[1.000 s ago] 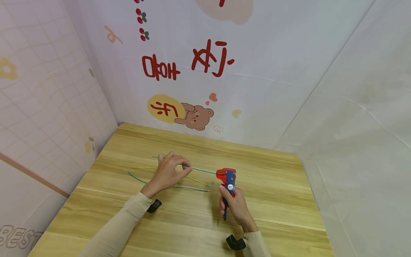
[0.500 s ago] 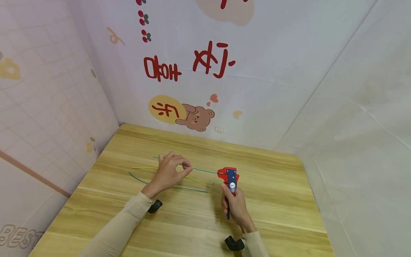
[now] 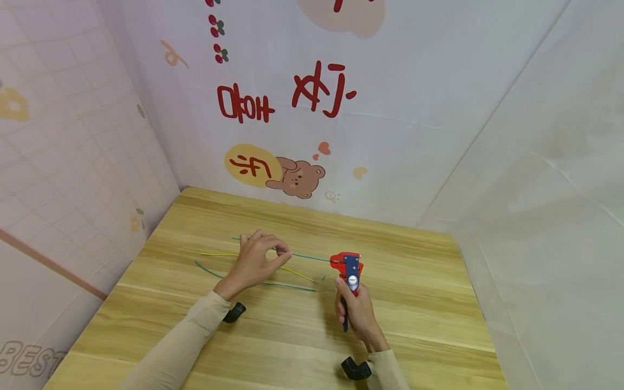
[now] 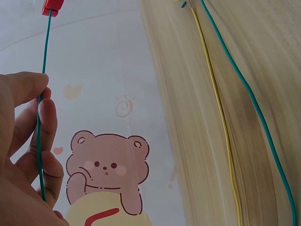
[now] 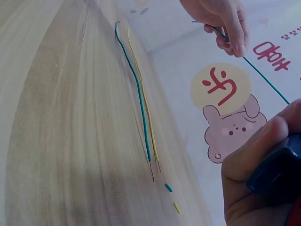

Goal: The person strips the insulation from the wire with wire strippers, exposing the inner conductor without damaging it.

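My left hand (image 3: pixel 258 265) pinches a green wire (image 4: pixel 45 47) between thumb and fingertips, above the table. The wire's tail runs back along the palm in the left wrist view. From the pinch it stretches right, its far end entering the red head of a wire stripper (image 3: pixel 352 265). Wrapped around the stripper's dark blue handles is my right hand (image 3: pixel 358 311), thumb near the round label. The wire's tip is hidden inside the tool. On the table below lie a yellow wire (image 5: pixel 146 103) and another green wire (image 5: pixel 138 89), both with bare metal showing at the near end.
Short offcuts, one green (image 5: pixel 168 187) and one yellow (image 5: pixel 177 207), lie just beyond the bared wire ends. White printed walls enclose the wooden table (image 3: pixel 414 303) at the back and sides. Black curved pieces (image 3: pixel 356 369) sit at both wrists.
The stripper has shifted slightly right and its handles stand more upright, with more red showing right of its blue body. My left hand keeps its pinch on the green wire, nearly still.
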Demonstrator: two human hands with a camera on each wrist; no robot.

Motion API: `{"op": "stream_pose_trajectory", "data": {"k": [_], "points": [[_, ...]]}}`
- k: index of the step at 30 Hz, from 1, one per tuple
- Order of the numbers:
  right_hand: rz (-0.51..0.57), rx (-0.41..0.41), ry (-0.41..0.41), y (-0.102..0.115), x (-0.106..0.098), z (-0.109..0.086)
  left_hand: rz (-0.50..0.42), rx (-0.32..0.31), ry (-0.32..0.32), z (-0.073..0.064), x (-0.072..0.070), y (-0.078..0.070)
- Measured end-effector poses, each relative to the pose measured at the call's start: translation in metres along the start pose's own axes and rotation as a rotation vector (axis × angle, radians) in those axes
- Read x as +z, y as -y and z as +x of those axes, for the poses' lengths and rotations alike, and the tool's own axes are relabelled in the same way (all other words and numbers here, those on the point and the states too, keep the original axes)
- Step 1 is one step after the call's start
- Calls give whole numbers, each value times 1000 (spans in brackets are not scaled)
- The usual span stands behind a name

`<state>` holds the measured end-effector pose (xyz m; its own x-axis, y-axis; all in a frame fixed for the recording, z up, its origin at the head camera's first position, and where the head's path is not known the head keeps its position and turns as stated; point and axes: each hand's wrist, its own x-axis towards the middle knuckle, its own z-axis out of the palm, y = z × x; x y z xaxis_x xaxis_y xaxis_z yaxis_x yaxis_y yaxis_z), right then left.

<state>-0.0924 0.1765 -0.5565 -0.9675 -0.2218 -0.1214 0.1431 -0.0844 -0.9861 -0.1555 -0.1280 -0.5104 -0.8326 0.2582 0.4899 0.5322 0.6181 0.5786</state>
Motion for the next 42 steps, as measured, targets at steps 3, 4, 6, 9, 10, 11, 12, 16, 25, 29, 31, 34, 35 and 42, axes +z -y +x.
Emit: {"op": "stream_pose_trajectory", "data": {"k": [3,4,6,9,10,11,12,16,25,29,31,34,35,42], "points": [[-1,-9,-5,0,0,0,1,3,-2,0,0,-1],[1,-9,-9,0,1,0,0,3,-3,0,-1,-1],[0,-11,-10,0,1,0,-2,5,-6,0,-1,-1],[-7,-16,-2,0,0,0,-4,7,-6,0,-1,-2],[-8,-18,0,0,0,0,-5,7,-5,0,-1,-2],[-7,-18,2,0,0,0,-6,7,-5,0,-2,-2],[-7,-18,4,0,0,0,-6,7,-4,0,-2,-2],[1,-14,-4,-1,0,0,-10,0,1,0,-2,-2],[5,-6,-13,-2,-2,0,-10,1,1,0,-3,-2],[1,-3,-10,-2,-3,0,-13,3,-1,0,-3,-1],[2,3,-10,-2,-4,-1,-14,3,0,0,-3,0],[8,5,-15,-2,-4,-1,-10,0,0,0,-4,1],[10,5,-18,-2,-5,-2,-8,-2,-1,0,-4,2],[16,5,-22,-2,-8,-3,2,-15,-2,-3,-5,5]]}}
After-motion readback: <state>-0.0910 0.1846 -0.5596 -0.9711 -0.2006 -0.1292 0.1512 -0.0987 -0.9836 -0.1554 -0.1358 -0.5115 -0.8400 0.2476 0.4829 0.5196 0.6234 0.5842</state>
